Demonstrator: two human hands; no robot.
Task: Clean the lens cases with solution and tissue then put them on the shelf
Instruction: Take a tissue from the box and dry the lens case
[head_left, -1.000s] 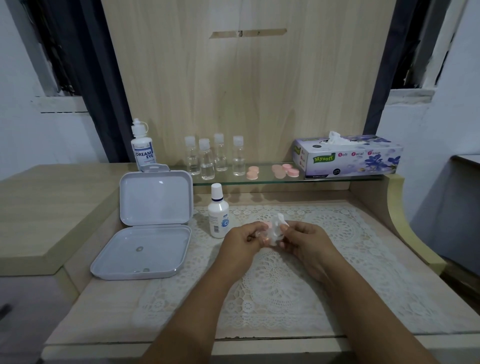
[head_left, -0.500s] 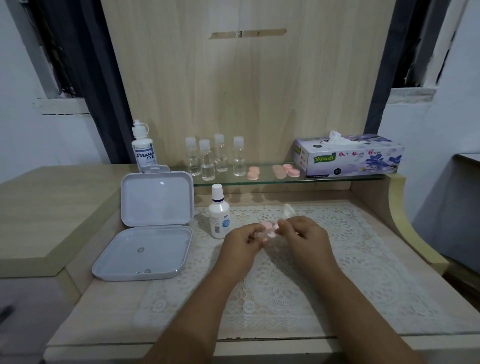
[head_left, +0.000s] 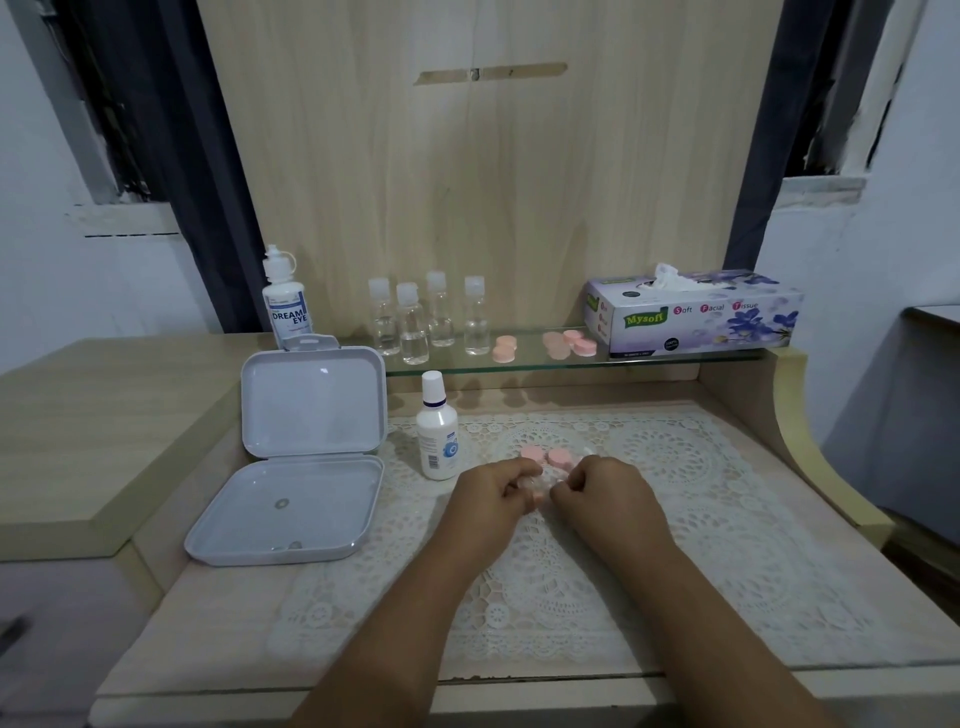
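Note:
My left hand (head_left: 491, 496) and my right hand (head_left: 605, 491) meet low over the lace mat (head_left: 675, 545), both with curled fingers. Between them sits a small clear lens case (head_left: 535, 486), pinched by my left fingers. My right hand holds a bit of white tissue (head_left: 589, 461) against the case; most of the tissue is hidden. Two pink caps (head_left: 545, 455) show just beyond my fingertips, and I cannot tell whether they lie loose on the mat. The white solution bottle (head_left: 438, 441) stands upright to the left of my left hand. More pink lens cases (head_left: 569, 343) lie on the glass shelf (head_left: 649, 359).
An open grey plastic box (head_left: 306, 457) lies left of the mat. On the shelf stand several small clear bottles (head_left: 426, 322), with a tissue box (head_left: 696, 312) at the right. A Dream Eye bottle (head_left: 284, 306) stands at the back left. A raised wooden ledge (head_left: 104, 415) flanks the left.
Both hands have dropped from mid-air closer to the mat and come together. The raised tissue tuft above my right hand is now tucked in. Two pink caps are now exposed beyond my fingers.

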